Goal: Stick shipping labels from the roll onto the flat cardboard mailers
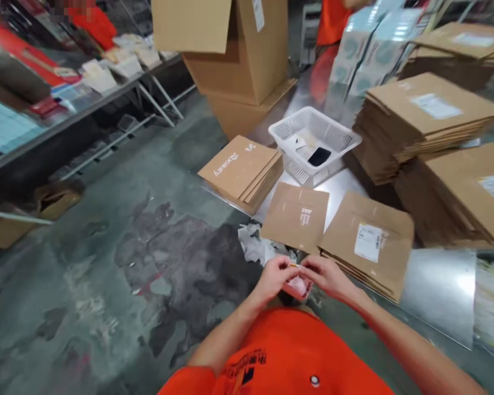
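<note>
Close to my body, below the table edge, both hands hold a small pink and white box [298,286]. My left hand [275,277] is closed on its left side, with fingers at the upper edge. My right hand [326,274] grips the upper right corner, fingertips close to those of the left. What the box contains is too small to make out. Just beyond my hands lie a flat brown cardboard mailer [296,214] with white print and a stack of flat mailers [368,238] bearing a white label.
A white plastic basket [315,131] holding a dark phone-like item stands on the metal table [440,291]. Flattened cartons [432,109] are stacked at right, and printed mailers [239,167] at the left edge. Large open cartons [230,66] rise behind. Crumpled pale wrapping [255,244] lies near my left hand.
</note>
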Demonstrator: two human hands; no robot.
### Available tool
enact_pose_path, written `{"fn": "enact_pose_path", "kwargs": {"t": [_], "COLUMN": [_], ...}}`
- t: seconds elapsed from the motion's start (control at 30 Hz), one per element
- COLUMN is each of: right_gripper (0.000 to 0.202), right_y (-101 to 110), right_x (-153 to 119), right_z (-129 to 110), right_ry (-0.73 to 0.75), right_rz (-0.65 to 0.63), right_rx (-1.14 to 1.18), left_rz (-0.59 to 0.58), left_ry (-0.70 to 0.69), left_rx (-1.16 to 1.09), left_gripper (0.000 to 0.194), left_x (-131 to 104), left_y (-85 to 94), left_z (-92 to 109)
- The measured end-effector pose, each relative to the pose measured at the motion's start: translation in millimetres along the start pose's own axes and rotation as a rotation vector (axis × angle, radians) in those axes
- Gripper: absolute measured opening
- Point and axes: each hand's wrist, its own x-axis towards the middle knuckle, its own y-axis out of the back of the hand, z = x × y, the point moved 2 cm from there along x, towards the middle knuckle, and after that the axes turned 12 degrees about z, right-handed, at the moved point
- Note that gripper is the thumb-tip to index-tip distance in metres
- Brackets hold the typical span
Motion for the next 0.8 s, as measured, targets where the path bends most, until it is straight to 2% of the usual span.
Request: {"fn": "enact_pose_path", "kwargs": {"t": [0.07, 0.13, 0.27, 0.3, 0.37, 0.43, 0.47, 0.5, 0.57, 0.63, 0.67, 0.8], "right_gripper": [0.031, 0.027, 0.022, 0.021, 0.020, 0.021, 0.023, 0.026, 0.031, 0.033, 0.032, 0.030], "right_y": [-7, -10, 7, 11, 13, 5, -1, -8, -18, -22, -23, -23], "right_x": [13, 38, 116, 134, 159, 163, 158, 151, 132, 120, 118, 131], "right_z": [15, 34, 70, 76, 82, 78, 73, 68, 61, 60, 62, 81], "right_ry": [0.018, 0.031, -0.042, -0.066, -0.084, -0.072, -0.066, -0.066, -0.078, -0.097, -0.106, -0.150], "right_rz": [-0.026, -0.016, 0.227, 0.256, 0.198, 0.059, -0.015, -0.077, -0.148, -0.136, -0.099, 0.073], "right_rx": [-0.077, -0.144, -0.260, -0.264, -0.236, -0.182, -0.144, -0.108, -0.061, -0.072, -0.096, -0.163], "left_rz": [0.046, 0.098, 0.137, 0.155, 0.196, 0.183, 0.146, 0.101, 0.016, -0.049, -0.074, -0.088], "left_ry": [0.022, 0.081, 0.293, 0.312, 0.282, 0.212, 0.178, 0.151, 0.118, 0.142, 0.172, 0.288], "left_rx": [0.011, 0.000, -0.077, -0.104, -0.162, -0.222, -0.249, -0.265, -0.264, -0.246, -0.235, -0.239], "left_gripper": [0.030, 0.034, 0.034, 0.038, 0.063, 0.087, 0.092, 0.089, 0.069, 0.048, 0.043, 0.047], "left_x": [16, 31, 54, 58, 68, 79, 84, 89, 97, 100, 100, 100], "left_y": [3.5, 7.9, 17.8, 20.7, 26.2, 29.0, 29.1, 28.7, 27.0, 24.7, 23.3, 18.5], "left_z": [-19, -44, -94, -100, -100, -89, -82, -75, -66, -69, -75, -105]}}
